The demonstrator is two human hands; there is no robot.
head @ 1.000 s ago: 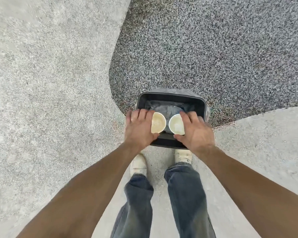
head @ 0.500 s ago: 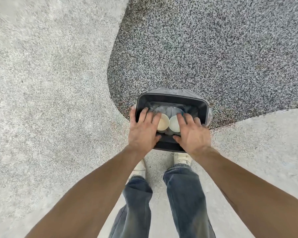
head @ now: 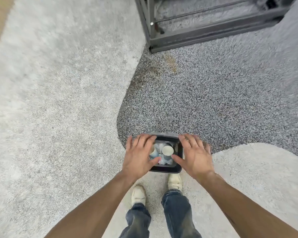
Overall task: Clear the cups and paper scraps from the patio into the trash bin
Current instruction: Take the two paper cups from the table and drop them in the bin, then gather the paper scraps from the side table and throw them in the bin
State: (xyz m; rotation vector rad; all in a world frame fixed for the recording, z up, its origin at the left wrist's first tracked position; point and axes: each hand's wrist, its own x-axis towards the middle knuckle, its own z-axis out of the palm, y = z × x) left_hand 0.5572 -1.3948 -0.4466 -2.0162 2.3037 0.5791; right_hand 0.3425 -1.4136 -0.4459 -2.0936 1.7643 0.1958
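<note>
A small dark trash bin [head: 165, 168] stands on the ground just in front of my feet. Two paper cups lie inside it among pale crumpled scraps [head: 163, 161]: one cup [head: 167, 150] with its cream mouth facing up, the other cup [head: 153, 151] bluish and half hidden by my left hand. My left hand [head: 139, 155] hovers over the bin's left rim with fingers spread and nothing in it. My right hand [head: 193, 156] hovers over the right rim, also spread and empty.
The ground is pale concrete [head: 58, 100] on the left and dark speckled gravel surfacing [head: 213, 100] ahead. A dark metal frame [head: 196, 35] stands at the top right. My shoes [head: 175, 182] and jeans are directly below the bin.
Both hands held a cup over the bin, lowered them in, and let go. The cups now lie inside and my hands are open above the rim. The view has tilted up.
</note>
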